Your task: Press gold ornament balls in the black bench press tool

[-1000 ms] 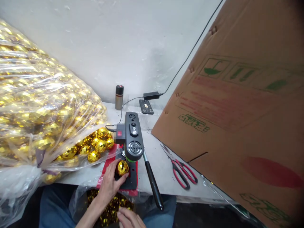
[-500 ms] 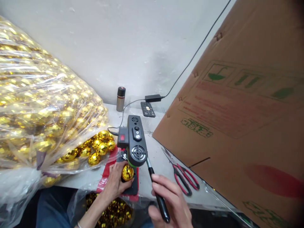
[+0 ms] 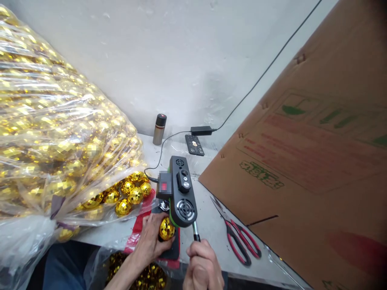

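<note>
faceted gold ball (image 3: 166, 228) in left hand (image 3: 152, 237)

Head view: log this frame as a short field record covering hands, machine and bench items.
left hand: holds a gold faceted ball on the black base plate
right hand: fist closed round the press lever
machine: small black bench press, red display lit
left of press: clear bag of gold balls
right of press: red-handled scissors, cardboard box

left hand (image 3: 152, 241): fingers curled, gripping | right hand (image 3: 202, 268): fisted, knuckles up
</note>
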Demonstrator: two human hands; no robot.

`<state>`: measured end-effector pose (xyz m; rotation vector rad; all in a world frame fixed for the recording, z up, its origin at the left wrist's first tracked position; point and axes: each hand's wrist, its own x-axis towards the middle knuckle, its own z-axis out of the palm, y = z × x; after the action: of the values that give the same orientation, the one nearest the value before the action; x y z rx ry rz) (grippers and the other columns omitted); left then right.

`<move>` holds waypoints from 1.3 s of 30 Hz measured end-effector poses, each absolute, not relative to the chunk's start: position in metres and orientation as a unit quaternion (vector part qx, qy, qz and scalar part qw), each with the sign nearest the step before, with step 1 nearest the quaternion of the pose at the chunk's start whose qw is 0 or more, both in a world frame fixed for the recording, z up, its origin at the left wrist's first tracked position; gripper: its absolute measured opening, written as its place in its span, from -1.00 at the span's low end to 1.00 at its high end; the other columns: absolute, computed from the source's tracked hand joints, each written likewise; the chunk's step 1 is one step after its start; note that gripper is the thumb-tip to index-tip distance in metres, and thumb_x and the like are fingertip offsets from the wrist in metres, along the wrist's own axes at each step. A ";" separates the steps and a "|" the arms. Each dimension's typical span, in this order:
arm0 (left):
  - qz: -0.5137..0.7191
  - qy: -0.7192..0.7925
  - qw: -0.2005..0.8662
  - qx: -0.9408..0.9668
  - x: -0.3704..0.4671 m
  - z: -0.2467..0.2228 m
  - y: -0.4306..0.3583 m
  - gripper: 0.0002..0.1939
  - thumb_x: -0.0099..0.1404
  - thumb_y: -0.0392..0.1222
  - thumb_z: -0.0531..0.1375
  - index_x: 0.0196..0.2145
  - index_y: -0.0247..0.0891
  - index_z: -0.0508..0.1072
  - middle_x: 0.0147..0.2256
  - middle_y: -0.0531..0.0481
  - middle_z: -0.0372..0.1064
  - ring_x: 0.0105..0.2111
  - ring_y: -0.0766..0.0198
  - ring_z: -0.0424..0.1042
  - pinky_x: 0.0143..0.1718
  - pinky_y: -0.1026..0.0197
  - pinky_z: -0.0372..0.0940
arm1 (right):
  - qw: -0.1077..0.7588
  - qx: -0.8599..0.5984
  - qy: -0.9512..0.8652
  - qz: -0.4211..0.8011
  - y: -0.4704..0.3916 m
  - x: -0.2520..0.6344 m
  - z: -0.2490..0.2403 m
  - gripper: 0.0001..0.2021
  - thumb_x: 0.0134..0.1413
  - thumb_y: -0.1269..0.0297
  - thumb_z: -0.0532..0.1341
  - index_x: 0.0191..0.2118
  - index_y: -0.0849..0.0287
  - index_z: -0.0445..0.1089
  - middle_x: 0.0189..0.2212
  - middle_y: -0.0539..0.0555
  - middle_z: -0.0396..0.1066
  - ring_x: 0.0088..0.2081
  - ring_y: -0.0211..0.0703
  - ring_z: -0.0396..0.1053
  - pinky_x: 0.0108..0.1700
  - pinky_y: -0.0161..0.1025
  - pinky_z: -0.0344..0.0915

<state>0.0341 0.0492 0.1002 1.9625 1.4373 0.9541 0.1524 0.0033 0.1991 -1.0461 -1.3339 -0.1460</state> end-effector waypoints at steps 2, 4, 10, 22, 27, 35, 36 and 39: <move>0.351 0.531 0.271 0.722 0.034 0.101 0.050 -0.58 0.16 -0.27 0.38 -0.01 -0.19 0.48 -0.15 -0.11 0.54 -0.13 -0.06 0.50 -0.05 -0.09 0.33 | 0.660 -0.457 -0.593 -0.063 0.004 0.154 0.198 -0.65 0.41 0.48 -0.02 -0.46 0.10 0.22 -0.52 -0.08 0.30 -0.52 -0.31 0.25 -0.26 -0.26 0.36; 0.347 0.534 0.277 0.719 0.035 0.102 0.050 -0.58 0.15 -0.26 0.38 -0.02 -0.19 0.48 -0.15 -0.11 0.55 -0.13 -0.06 0.50 -0.03 -0.10 0.33 | 0.655 -0.455 -0.599 -0.069 0.004 0.155 0.197 -0.65 0.42 0.47 -0.01 -0.46 0.11 0.23 -0.51 -0.08 0.30 -0.50 -0.33 0.26 -0.17 -0.25 0.39; 0.338 0.543 0.290 0.712 0.036 0.106 0.051 -0.60 0.14 -0.24 0.36 -0.04 -0.21 0.48 -0.12 -0.15 0.56 -0.09 -0.11 0.51 0.01 -0.16 0.32 | 0.657 -0.452 -0.601 -0.051 0.003 0.153 0.199 -0.64 0.45 0.47 -0.02 -0.45 0.13 0.20 -0.45 -0.08 0.31 -0.46 -0.37 0.26 -0.10 -0.29 0.37; 0.328 0.556 0.291 0.706 0.037 0.107 0.052 -0.61 0.12 -0.21 0.38 -0.07 -0.21 0.49 -0.17 -0.14 0.55 -0.12 -0.11 0.51 -0.01 -0.14 0.32 | 0.689 -0.427 -0.583 -0.061 0.007 0.152 0.184 -0.64 0.46 0.43 -0.02 -0.44 0.12 0.25 -0.46 -0.08 0.31 -0.46 -0.33 0.27 0.00 -0.23 0.39; 0.331 0.556 0.288 0.706 0.037 0.102 0.052 -0.60 0.13 -0.18 0.38 -0.06 -0.22 0.49 -0.17 -0.14 0.54 -0.12 -0.12 0.50 -0.02 -0.14 0.33 | 0.707 -0.417 -0.567 -0.072 0.013 0.150 0.178 -0.63 0.45 0.43 -0.01 -0.45 0.11 0.26 -0.48 -0.08 0.30 -0.46 -0.31 0.28 0.00 -0.19 0.36; 0.331 0.561 0.291 0.701 0.038 0.105 0.052 -0.58 0.13 -0.19 0.38 -0.04 -0.20 0.50 -0.14 -0.14 0.54 -0.10 -0.12 0.50 -0.02 -0.13 0.33 | 0.691 -0.458 -0.556 -0.061 0.007 0.143 0.157 -0.65 0.43 0.44 -0.03 -0.45 0.10 0.16 -0.44 -0.06 0.27 -0.43 -0.27 0.27 0.02 -0.11 0.31; 0.329 0.562 0.291 0.701 0.038 0.105 0.052 -0.58 0.12 -0.19 0.38 -0.04 -0.20 0.50 -0.14 -0.15 0.54 -0.10 -0.12 0.50 -0.02 -0.13 0.34 | 0.688 -0.461 -0.557 -0.058 0.007 0.144 0.153 -0.66 0.42 0.46 -0.04 -0.45 0.10 0.16 -0.42 -0.06 0.28 -0.41 -0.26 0.29 0.04 -0.10 0.31; 0.317 0.565 0.297 0.702 0.037 0.106 0.052 -0.57 0.13 -0.18 0.38 -0.02 -0.22 0.50 -0.13 -0.17 0.53 -0.09 -0.14 0.49 -0.02 -0.15 0.34 | 0.678 -0.417 -0.601 -0.074 0.010 0.150 0.143 -0.67 0.42 0.49 -0.05 -0.42 0.12 0.21 -0.39 -0.05 0.33 -0.39 -0.28 0.34 0.03 -0.11 0.32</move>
<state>0.0372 0.0516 0.1057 1.8654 1.5011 0.8439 0.1502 0.0102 0.1428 -0.9366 -1.3501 -0.1668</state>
